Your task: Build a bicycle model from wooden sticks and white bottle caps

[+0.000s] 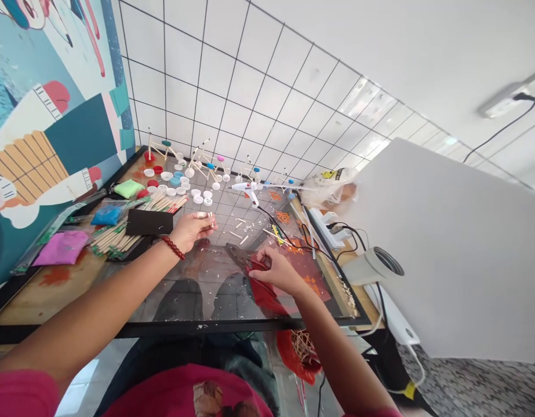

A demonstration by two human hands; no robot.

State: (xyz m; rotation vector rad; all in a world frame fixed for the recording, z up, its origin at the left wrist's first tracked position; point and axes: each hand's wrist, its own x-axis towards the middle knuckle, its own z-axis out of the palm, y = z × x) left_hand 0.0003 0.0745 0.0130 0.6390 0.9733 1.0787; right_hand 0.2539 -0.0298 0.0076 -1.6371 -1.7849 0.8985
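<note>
So the person is working over a glass tabletop (197, 301), putting together little stick-and-cap models, and a few finished-looking ones (163, 147) are standing up along the far edge. The left hand (193, 227) is hovering mid-table with its fingers curled nearly closed, and it looks like it's pinching a thin wooden stick (211, 219), though it's too small to be totally sure. The right hand (273, 271) is sitting nearer the table's front edge, fingers bent over the red handles of what look like scissors (237, 255), and I can't tell if it's really gripping them or just resting there. A red plastic bag (267, 295) is bunched up right under that hand. Just past the left hand, white bottle caps (196, 193) are lying scattered, a glue gun (245, 188) is lying out of both hands' grasp, and a bundle of matchsticks (163, 201) is sitting off to the left.
</note>
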